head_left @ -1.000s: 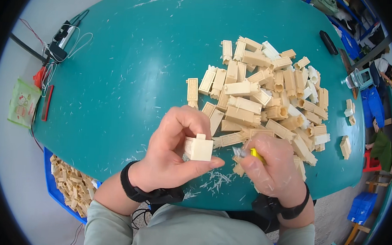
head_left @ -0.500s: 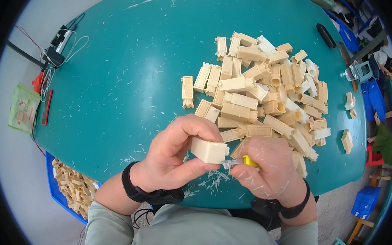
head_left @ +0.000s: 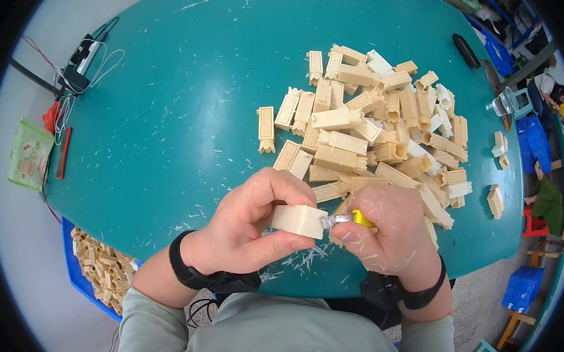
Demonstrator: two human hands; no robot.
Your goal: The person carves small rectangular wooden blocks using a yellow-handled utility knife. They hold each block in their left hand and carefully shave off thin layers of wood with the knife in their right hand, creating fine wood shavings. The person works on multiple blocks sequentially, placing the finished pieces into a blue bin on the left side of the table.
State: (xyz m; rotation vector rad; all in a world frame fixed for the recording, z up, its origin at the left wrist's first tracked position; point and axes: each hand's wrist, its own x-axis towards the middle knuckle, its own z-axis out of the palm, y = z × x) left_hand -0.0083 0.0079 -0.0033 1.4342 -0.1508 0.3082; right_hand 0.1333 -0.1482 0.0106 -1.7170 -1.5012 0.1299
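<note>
My left hand (head_left: 254,219) is closed around a cream plastic block (head_left: 297,221), holding it sideways between thumb and fingers above the table's near edge. A yellow utility knife (head_left: 361,219) sits in my closed right hand (head_left: 387,229). Its short metal blade meets the block's right end, where pale shavings bunch up. Most of the knife's handle is hidden inside my fist. Thin white slivers cling to the back of my right hand. Below the block, loose shavings (head_left: 303,259) lie on the green table (head_left: 169,138).
Beyond my hands spreads a heap of cream and white tower-shaped blocks (head_left: 341,141). Two small groups of pieces (head_left: 495,200) lie toward the right edge. A blue crate (head_left: 79,274) of similar parts stands below left. A power strip (head_left: 84,60) with cables is at the far left.
The block in my left hand has tilted a little, its right end turned differently. The knife has shifted slightly upward against that end. The whole view has moved slightly.
</note>
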